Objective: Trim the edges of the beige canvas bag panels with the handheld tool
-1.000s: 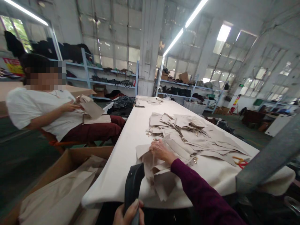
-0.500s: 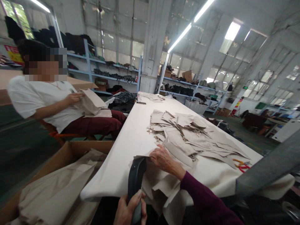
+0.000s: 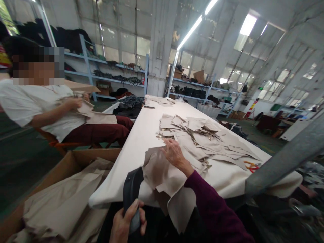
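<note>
My left hand (image 3: 125, 219), low in the view, is wrapped round the grey lower end of a dark, curved hand tool (image 3: 132, 185); its exact kind is unclear. The tool's upper end stands close beside a beige fabric piece (image 3: 154, 165). My right hand (image 3: 174, 156), in a purple sleeve, has its fingers closed at the top edge of that piece, which hangs toward the table's near edge. Just beyond lies a loose pile of cut beige pieces (image 3: 182, 138) with small metal fittings among them. More beige fabric (image 3: 181, 206) droops below my right wrist.
A white-covered table (image 3: 141, 133) stretches away from me. Orange-and-red-handled scissors (image 3: 250, 166) lie by a slanting metal post (image 3: 283, 160). At left, a cardboard box (image 3: 58, 179) holds beige fabric, and a seated person (image 3: 58, 114) handles similar pieces.
My right hand has moved the fabric piece up and away from the tool's tip, so more of its face shows. The view has shifted slightly; the seated person's hands have moved.
</note>
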A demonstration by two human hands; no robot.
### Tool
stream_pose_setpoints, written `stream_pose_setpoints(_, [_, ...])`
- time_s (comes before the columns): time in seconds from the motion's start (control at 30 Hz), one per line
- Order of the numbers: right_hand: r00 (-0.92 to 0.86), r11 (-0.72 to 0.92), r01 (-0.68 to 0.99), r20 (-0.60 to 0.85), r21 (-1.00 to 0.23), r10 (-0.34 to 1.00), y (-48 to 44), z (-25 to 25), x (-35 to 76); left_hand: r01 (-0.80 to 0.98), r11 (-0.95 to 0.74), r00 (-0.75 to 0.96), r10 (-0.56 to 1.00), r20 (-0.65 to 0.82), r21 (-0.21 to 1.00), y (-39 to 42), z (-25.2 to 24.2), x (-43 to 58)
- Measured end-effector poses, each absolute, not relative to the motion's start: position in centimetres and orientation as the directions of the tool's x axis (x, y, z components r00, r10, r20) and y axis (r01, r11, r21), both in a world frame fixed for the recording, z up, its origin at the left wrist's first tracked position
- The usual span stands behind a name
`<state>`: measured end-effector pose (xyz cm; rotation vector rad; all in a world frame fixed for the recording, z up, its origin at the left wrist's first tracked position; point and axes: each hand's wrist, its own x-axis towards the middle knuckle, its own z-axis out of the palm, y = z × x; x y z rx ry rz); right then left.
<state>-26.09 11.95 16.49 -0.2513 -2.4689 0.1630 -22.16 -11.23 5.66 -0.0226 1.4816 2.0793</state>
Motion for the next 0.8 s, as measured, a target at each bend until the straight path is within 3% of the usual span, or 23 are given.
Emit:
stream_pose_setpoints(0.1, [-0.670,0.953,0.173,0.679,-0.249,0.300,10.2,15.9,-21.2,-0.462,-0.215,-0.837,0.427,-0.343,0.860,-12.1,6.4,-21.2])
stream_pose_setpoints(0.23, [-0.500,0.830,0.370,0.663,-0.418,0.557,8.0,12.9,-13.5,-0.481,-0.201,-0.811,0.472,-0.346,0.853,-12.7,7.8,-20.0])
stream_pose_setpoints(0.3, [-0.543,0.655,0.374,0.418,-0.656,0.728,7.0,11.2,-10.9,-0.491,-0.198,-0.786,0.520,-0.334,0.848,-12.7,8.3,-19.4])
stream_pose_setpoints(0.4, [-0.663,0.428,0.326,0.119,-0.843,0.739,5.8,9.9,-9.9,-0.496,-0.188,-0.739,0.605,-0.297,0.848,-12.3,8.6,-18.3])
stream_pose_setpoints(0.6, [-0.668,0.481,0.349,0.146,-0.804,0.730,6.5,10.1,-12.5,-0.514,-0.155,-0.651,0.711,-0.266,0.844,-11.7,8.0,-16.6])
stream_pose_setpoints(0.8, [-0.660,0.394,0.242,0.147,-0.887,0.737,7.5,8.5,-11.7,-0.532,-0.143,-0.624,0.732,-0.273,0.834,-11.8,7.7,-16.0])
